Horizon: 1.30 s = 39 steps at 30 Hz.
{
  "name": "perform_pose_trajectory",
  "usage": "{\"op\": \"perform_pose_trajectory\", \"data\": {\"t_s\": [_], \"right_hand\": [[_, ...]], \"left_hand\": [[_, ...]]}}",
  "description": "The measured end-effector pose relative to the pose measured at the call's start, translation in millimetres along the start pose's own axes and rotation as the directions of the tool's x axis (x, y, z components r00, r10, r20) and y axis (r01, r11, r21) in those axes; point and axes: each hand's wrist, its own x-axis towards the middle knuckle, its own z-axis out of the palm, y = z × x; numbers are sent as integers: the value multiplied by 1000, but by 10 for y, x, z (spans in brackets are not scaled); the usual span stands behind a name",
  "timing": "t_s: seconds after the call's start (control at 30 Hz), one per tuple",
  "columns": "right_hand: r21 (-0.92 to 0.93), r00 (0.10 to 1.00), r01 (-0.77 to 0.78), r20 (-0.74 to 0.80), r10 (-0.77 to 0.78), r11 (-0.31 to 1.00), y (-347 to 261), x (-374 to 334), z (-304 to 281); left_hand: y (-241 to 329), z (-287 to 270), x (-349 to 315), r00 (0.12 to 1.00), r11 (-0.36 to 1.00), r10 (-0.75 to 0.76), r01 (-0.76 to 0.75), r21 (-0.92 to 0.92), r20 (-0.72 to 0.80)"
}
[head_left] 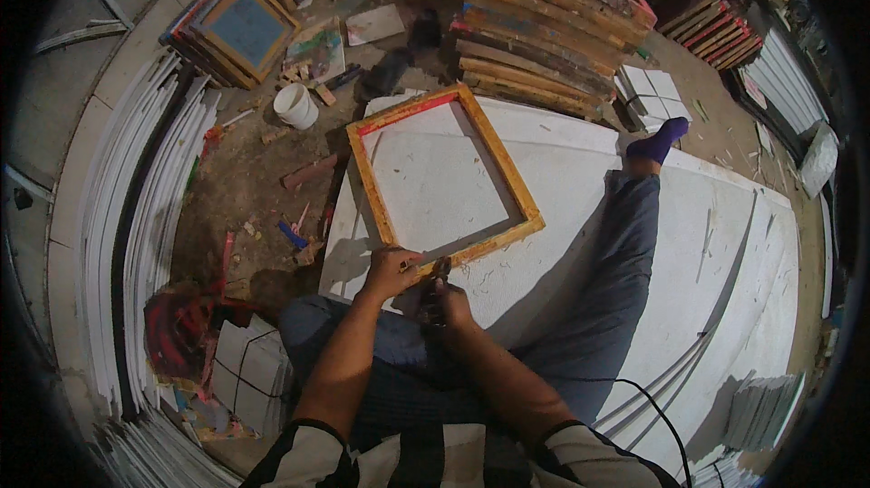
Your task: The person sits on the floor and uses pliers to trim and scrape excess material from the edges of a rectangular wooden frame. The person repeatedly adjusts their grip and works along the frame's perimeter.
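A square wooden frame [497,141], yellowish and with red stain along its inner far edge, lies at an angle on white sheets in front of me. The fingers of my left hand [390,273] are closed on its near side, by the near left corner. Just right of that, my right hand [449,304] grips a small dark tool [441,269], whose tip meets the same near rail. The tool's lower part is hidden in the fist and against my dark trousers, so its kind cannot be made out. Thin pale shavings lie on the sheet near the frame.
Large white sheets [698,243] lie under the frame and my outstretched leg. Stacked wooden frames [535,35] stand at the back. A white bucket [295,106] and a blue-handled item [292,234] sit on the floor to the left, beside bundled white strips [149,216]. A black cable [657,406] runs near my right arm.
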Motion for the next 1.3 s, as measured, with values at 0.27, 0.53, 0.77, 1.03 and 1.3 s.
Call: {"op": "perform_pose_trajectory", "data": {"t_s": [0.27, 0.53, 0.77, 1.03, 1.3], "right_hand": [[-54, 991, -119, 55, 122, 991, -260, -32, -215], [-111, 991, 110, 82, -101, 988, -106, 57, -231], [-260, 995, -29, -101, 3, 965, -117, 146, -219], [8, 977, -188, 105, 186, 982, -955, -229, -318], [-27, 935, -227, 272, 226, 973, -549, -225, -546]], "left_hand": [[215, -75, -7, 997, 990, 11, -21, 143, 72], [282, -95, -43, 992, 973, 0, -29, 229, 128], [253, -94, -22, 986, 973, 28, -65, 221, 166], [317, -112, 18, 983, 954, -90, 39, 297, 160], [230, -52, 13, 992, 975, -26, -1, 220, 120]]}}
